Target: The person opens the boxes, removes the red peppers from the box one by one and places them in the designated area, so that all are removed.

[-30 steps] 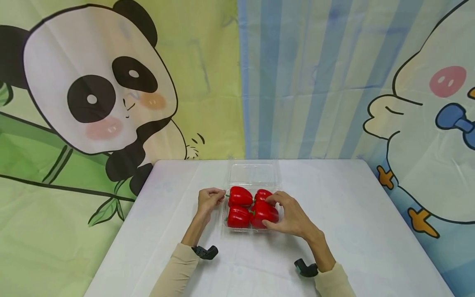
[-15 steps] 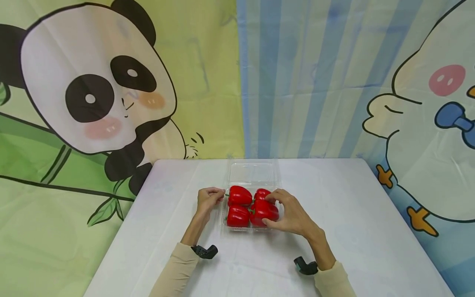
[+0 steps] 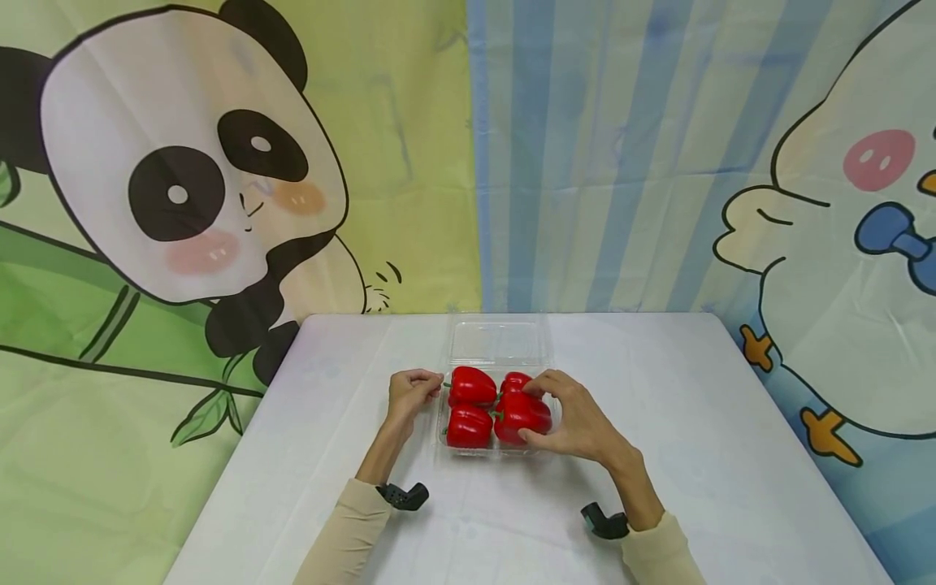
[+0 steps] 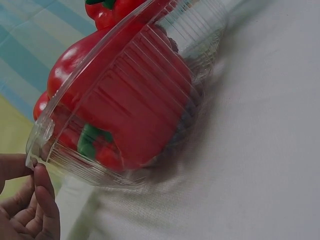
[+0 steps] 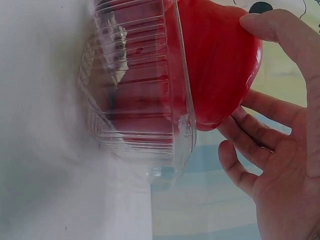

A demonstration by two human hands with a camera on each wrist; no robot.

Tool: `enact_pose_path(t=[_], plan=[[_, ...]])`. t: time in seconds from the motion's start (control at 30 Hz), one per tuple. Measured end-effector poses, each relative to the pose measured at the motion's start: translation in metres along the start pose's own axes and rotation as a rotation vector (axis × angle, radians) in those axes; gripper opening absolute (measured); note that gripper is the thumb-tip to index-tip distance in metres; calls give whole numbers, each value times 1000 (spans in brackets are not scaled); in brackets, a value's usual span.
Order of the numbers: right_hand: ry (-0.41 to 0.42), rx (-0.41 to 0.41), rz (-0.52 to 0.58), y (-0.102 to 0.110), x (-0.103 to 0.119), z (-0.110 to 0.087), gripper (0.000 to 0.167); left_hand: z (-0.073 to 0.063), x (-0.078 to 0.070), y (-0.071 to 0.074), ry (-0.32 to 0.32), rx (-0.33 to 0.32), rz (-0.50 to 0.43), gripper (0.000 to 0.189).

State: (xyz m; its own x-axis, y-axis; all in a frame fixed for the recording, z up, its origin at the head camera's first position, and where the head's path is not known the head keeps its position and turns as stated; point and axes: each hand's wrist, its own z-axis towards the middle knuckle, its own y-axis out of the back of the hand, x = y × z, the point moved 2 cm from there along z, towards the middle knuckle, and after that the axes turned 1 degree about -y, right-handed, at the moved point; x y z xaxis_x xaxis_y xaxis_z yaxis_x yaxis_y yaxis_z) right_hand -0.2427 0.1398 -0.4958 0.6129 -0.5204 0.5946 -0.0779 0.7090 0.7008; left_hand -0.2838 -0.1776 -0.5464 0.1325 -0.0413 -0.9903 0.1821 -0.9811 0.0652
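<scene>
Sitting w/in R grip: pepper

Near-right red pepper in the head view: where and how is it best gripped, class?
Probably grip this pepper by its upper flanks, from above right: its rounded body bulges above the clear container's rim, while its green stem points left toward the neighbouring pepper.

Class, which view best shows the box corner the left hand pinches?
The left wrist view: the corner is close up, with the left hand pinching it. The head view shows it small; the right wrist view shows the box, not that corner.
</scene>
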Motion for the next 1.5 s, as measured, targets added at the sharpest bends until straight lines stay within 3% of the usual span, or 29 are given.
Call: enact_pose_path(t=[0.5,1.03,1.5], plan=[[0,15,-9,6,1,3,51,-1,3,-2,-3,-50,18,19],[36,-13,-11,12,0,1,55,-1,4,0,-29,-31,4,19],[17,-25,8,20,-2,0,55,-1,-3,1,0,4,6,25]])
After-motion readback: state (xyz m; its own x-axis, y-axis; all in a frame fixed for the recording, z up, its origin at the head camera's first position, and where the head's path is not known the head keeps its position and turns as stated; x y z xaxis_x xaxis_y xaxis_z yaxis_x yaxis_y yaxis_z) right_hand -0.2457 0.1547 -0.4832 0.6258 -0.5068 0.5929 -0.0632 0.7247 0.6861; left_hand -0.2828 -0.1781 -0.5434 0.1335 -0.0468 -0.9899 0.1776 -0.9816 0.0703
